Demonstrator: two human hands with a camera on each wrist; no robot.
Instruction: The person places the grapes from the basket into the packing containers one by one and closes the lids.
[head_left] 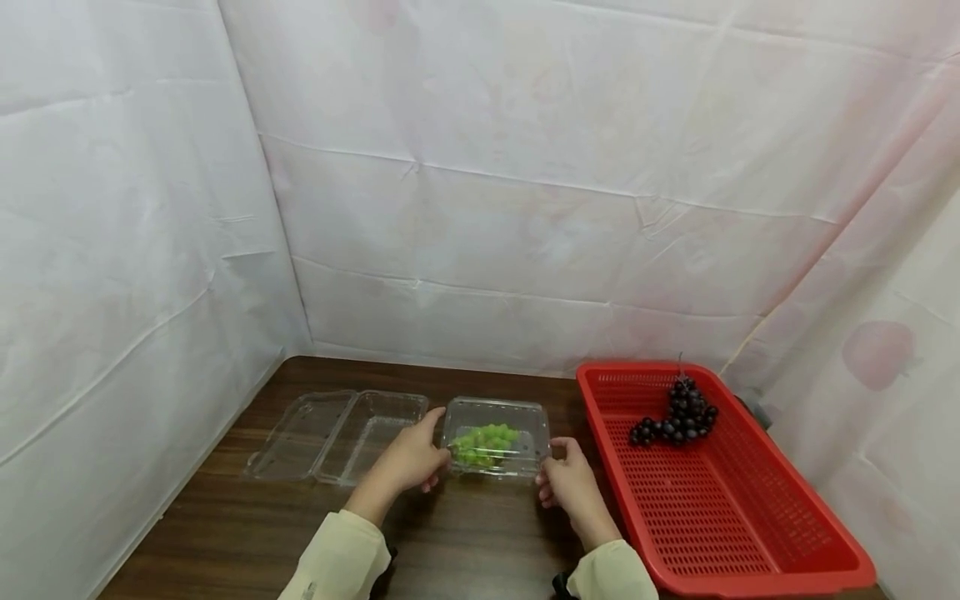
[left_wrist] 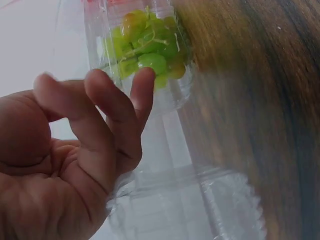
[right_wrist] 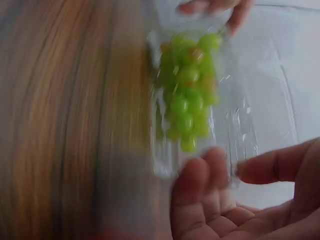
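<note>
A clear plastic clamshell box point(head_left: 525, 414) with its lid down holds a bunch of green grapes point(head_left: 486, 444) on the table, between both hands. At its left end is my left hand point(head_left: 411, 454), with bent fingers spread apart; the left wrist view shows nothing pinched between them. My right hand point(head_left: 572, 483) grips the box's right end near the corner. In the right wrist view, thumb point(right_wrist: 260, 167) and fingers point(right_wrist: 192, 185) stand on either side of the box's edge. The right wrist view is blurred, so the exact contact is hard to see.
Left of the hands lies a second clear clamshell box point(head_left: 375, 429), its lid point(head_left: 303, 437) folded out flat. On the right stands a red plastic basket point(head_left: 697, 517) with a bunch of dark grapes point(head_left: 682, 417). White sheeting point(head_left: 487, 208) walls the brown wooden table point(head_left: 225, 521).
</note>
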